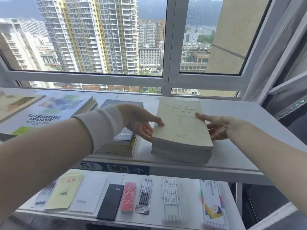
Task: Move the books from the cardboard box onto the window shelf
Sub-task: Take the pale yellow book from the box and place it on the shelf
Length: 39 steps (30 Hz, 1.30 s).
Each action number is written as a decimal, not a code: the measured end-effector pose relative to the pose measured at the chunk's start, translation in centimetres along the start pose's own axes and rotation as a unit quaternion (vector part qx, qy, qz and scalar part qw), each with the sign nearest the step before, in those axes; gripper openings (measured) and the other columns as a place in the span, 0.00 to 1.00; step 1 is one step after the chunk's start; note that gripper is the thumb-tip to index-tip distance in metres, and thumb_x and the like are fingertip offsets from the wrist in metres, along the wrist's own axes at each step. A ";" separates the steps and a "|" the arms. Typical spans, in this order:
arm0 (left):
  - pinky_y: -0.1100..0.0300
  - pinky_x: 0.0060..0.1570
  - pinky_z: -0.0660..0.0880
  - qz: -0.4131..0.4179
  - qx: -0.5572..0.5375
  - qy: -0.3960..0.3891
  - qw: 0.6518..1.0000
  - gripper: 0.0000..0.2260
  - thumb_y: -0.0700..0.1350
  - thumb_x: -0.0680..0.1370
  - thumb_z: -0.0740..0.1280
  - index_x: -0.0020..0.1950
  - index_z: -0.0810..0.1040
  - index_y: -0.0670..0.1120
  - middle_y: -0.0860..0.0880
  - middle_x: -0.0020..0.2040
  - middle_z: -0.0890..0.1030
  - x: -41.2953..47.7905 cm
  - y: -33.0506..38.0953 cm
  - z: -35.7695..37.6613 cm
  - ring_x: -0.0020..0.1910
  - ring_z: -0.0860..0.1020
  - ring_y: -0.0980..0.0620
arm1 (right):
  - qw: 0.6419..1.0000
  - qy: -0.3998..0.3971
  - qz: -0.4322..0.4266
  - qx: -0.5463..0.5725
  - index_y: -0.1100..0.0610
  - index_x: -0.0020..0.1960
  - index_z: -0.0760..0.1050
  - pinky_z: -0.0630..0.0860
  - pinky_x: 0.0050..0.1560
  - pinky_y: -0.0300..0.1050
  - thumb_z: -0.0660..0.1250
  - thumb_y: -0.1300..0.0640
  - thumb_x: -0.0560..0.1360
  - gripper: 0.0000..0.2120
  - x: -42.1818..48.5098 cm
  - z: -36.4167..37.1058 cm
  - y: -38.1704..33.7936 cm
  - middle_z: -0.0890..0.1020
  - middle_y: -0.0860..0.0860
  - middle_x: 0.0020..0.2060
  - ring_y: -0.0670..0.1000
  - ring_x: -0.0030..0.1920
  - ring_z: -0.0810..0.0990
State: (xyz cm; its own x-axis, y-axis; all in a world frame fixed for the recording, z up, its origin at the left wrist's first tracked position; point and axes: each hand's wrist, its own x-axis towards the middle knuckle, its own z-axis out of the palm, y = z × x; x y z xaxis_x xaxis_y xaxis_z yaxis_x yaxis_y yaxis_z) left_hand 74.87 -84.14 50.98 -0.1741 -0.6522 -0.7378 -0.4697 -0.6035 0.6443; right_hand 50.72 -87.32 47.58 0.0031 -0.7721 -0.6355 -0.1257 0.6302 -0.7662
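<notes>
A stack of pale cream books [181,130] rests on the white window shelf [240,130], right of centre. My left hand [141,121], with a grey wrap on the wrist, holds the stack's left edge. My right hand [216,126] holds its right edge, thumb on the top cover. Left of this stack lies a lower pile of books with a dark cover on top [123,140]. A large "Literature of Classic" book [49,113] and a beige book [15,103] lie further left on the shelf. The cardboard box is not in view.
The window frame [167,77] runs along the back of the shelf. A lower white shelf [149,214] holds notebooks, a black diary [110,201], a red patterned booklet [128,196] and pen packs [145,191]. A grey curtain [285,63] hangs at the right.
</notes>
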 end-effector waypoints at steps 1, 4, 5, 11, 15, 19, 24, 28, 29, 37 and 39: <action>0.56 0.34 0.82 -0.009 0.006 0.000 1.000 0.12 0.44 0.78 0.66 0.58 0.73 0.39 0.39 0.44 0.83 0.3 -0.1 0.1 0.35 0.85 0.45 | 1.000 0.000 0.000 -0.002 0.68 0.50 0.73 0.77 0.42 0.53 0.74 0.49 0.66 0.24 0.3 0.1 0.2 0.81 0.60 0.43 0.56 0.43 0.80; 0.57 0.31 0.83 -0.013 0.012 0.003 1.000 0.16 0.44 0.78 0.66 0.63 0.72 0.37 0.39 0.43 0.83 0.9 -0.4 0.2 0.35 0.85 0.45 | 1.000 0.006 -0.010 -0.014 0.66 0.48 0.74 0.77 0.39 0.51 0.74 0.50 0.67 0.21 0.8 0.2 0.1 0.80 0.59 0.42 0.55 0.41 0.80; 0.57 0.31 0.83 -0.012 0.015 0.006 1.000 0.17 0.43 0.78 0.66 0.64 0.72 0.38 0.39 0.45 0.83 1.0 -0.5 0.3 0.38 0.84 0.45 | 1.000 0.010 -0.014 -0.016 0.66 0.47 0.74 0.77 0.40 0.51 0.74 0.50 0.67 0.20 0.9 0.2 0.0 0.80 0.59 0.41 0.55 0.40 0.80; 0.54 0.41 0.81 -0.015 0.000 0.006 1.000 0.19 0.41 0.78 0.66 0.68 0.70 0.38 0.38 0.53 0.80 1.5 -0.5 0.3 0.48 0.81 0.43 | 0.997 0.029 -0.053 -0.038 0.64 0.44 0.74 0.80 0.45 0.52 0.74 0.50 0.67 0.18 1.1 0.6 -0.1 0.80 0.57 0.39 0.53 0.37 0.79; 0.54 0.43 0.81 -0.008 -0.002 0.019 1.000 0.20 0.41 0.78 0.65 0.69 0.69 0.38 0.38 0.56 0.80 1.4 -0.3 0.2 0.48 0.81 0.43 | 0.994 0.039 -0.079 -0.058 0.62 0.38 0.72 0.79 0.39 0.48 0.73 0.53 0.70 0.14 1.0 0.7 0.3 0.79 0.56 0.35 0.52 0.35 0.79; 0.52 0.45 0.79 0.008 0.029 0.046 0.998 0.22 0.40 0.77 0.66 0.70 0.68 0.35 0.37 0.62 0.79 1.0 -0.1 0.4 0.57 0.80 0.41 | 0.992 0.038 -0.085 -0.081 0.62 0.38 0.73 0.79 0.26 0.43 0.72 0.52 0.70 0.14 0.9 0.6 0.4 0.80 0.56 0.34 0.51 0.34 0.79; 0.52 0.44 0.80 0.008 0.027 0.058 0.998 0.23 0.40 0.77 0.67 0.70 0.68 0.34 0.35 0.62 0.78 1.1 -0.2 0.6 0.60 0.79 0.40 | 0.991 0.041 -0.084 -0.099 0.64 0.40 0.73 0.78 0.25 0.43 0.73 0.51 0.70 0.16 0.9 0.6 0.3 0.80 0.56 0.34 0.52 0.33 0.79; 0.54 0.45 0.82 0.031 0.049 0.070 0.996 0.28 0.43 0.77 0.67 0.73 0.63 0.36 0.34 0.64 0.76 0.8 -0.8 1.0 0.55 0.81 0.40 | 0.986 0.080 -0.114 -0.088 0.65 0.54 0.74 0.78 0.30 0.46 0.70 0.46 0.71 0.23 0.2 0.8 1.6 0.80 0.56 0.37 0.53 0.34 0.80; 0.53 0.47 0.82 0.042 0.075 0.081 0.993 0.27 0.45 0.78 0.67 0.73 0.64 0.36 0.34 0.62 0.77 0.4 -1.1 1.3 0.55 0.81 0.40 | 0.985 0.093 -0.121 -0.085 0.65 0.56 0.73 0.78 0.32 0.46 0.68 0.45 0.73 0.24 -0.4 0.9 2.0 0.80 0.57 0.39 0.54 0.35 0.80; 0.51 0.61 0.69 0.276 0.461 0.373 0.756 0.27 0.51 0.80 0.60 0.73 0.60 0.36 0.38 0.68 0.72 -3.7 -3.2 5.3 0.66 0.71 0.40 | 0.791 0.350 -0.237 -0.443 0.63 0.67 0.69 0.71 0.59 0.51 0.56 0.47 0.79 0.24 -9.6 2.1 8.3 0.75 0.60 0.64 0.61 0.62 0.74; 0.48 0.64 0.66 0.333 0.535 0.412 0.658 0.23 0.51 0.79 0.60 0.71 0.64 0.40 0.40 0.67 0.72 -4.6 -4.6 7.0 0.66 0.71 0.40 | 0.738 0.373 -0.233 -0.511 0.61 0.69 0.66 0.68 0.62 0.53 0.56 0.49 0.79 0.23 -12.4 2.1 11.4 0.74 0.59 0.66 0.60 0.64 0.72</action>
State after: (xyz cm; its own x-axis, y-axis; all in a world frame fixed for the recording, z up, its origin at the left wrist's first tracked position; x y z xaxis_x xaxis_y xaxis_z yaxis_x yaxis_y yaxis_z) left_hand 71.73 -75.15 49.98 -0.3280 -0.9022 0.2802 -0.9442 0.3225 -0.0670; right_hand 51.34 -70.45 46.51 -0.2167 -0.9563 0.1961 -0.9679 0.1844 -0.1705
